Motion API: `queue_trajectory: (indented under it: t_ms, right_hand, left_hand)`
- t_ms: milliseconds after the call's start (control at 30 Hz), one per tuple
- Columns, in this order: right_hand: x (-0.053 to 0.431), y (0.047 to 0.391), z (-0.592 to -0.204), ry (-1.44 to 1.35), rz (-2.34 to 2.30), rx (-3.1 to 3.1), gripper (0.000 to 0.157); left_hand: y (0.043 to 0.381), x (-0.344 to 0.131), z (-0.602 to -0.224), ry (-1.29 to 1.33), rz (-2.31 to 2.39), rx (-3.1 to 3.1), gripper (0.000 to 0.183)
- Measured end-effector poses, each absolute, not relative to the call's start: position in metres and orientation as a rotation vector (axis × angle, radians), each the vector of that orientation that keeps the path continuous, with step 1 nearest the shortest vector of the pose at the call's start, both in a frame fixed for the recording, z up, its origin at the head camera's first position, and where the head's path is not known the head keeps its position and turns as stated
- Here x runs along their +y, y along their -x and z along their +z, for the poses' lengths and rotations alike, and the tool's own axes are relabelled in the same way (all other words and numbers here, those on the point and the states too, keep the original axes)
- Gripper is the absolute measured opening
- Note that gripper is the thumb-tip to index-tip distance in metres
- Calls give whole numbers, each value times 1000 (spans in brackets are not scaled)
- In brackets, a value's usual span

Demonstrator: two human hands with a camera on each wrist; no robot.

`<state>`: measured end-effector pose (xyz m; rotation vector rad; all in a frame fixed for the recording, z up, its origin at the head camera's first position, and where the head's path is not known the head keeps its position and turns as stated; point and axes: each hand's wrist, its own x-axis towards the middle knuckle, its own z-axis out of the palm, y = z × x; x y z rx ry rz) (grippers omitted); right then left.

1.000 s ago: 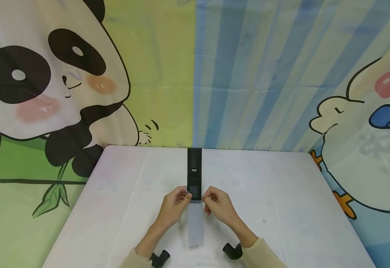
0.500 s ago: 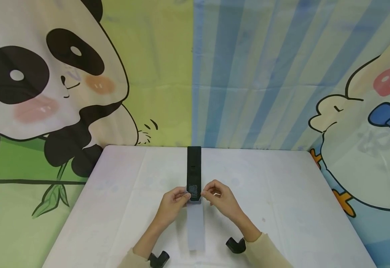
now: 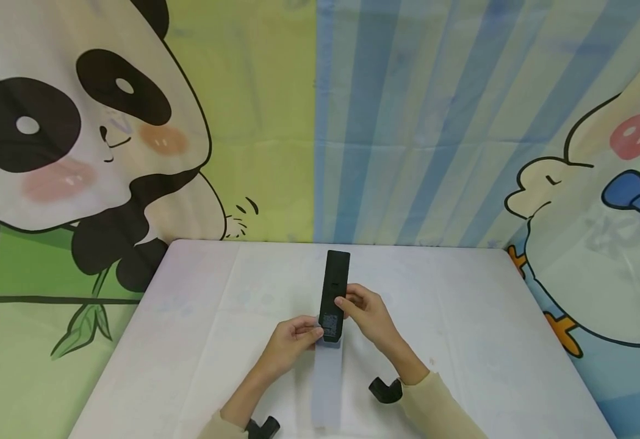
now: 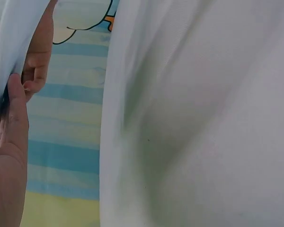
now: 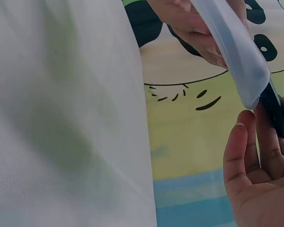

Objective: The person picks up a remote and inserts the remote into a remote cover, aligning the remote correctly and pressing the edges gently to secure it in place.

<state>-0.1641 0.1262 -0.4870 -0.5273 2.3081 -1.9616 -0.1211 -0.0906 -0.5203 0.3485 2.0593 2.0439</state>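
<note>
Head view, black device: a long, narrow black device (image 3: 339, 271) is held above the white table (image 3: 232, 292) between the two hands, leaning slightly to the right at its far end; a printed patch is seen near its near end.
Head view, right hand: the device is pinched along its right edge by the right hand (image 3: 368, 314), the thumb being laid across its upper face.
Head view, left hand: the near left corner is met by the left hand (image 3: 293, 340), where the edge of the translucent sleeve (image 3: 327, 384) is pinched between thumb and fingers.
Head view, sleeve: the near end of the device is met by the sleeve, which is stretched out toward the wearer.
Left wrist view, pale strip: the sleeve is seen at the left border, with the left thumb pressed against it; the right hand is partly hidden behind it.
Right wrist view, dark edge: the device is shown edge-on, gripped by the right hand just beside the sleeve's end; how far it is inserted cannot be told.
</note>
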Motion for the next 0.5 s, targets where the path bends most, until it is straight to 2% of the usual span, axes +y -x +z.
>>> queue_trajectory:
  t_ms: [300, 500]
  right_hand:
    - [120, 152, -453, 478, -1978, 2244, 22]
    - [122, 158, -470, 507, -1965, 2210, 23]
  left_hand:
    - [121, -95, -520, -269, 2108, 1908, 38]
    - [120, -95, -523, -260, 2155, 1858, 38]
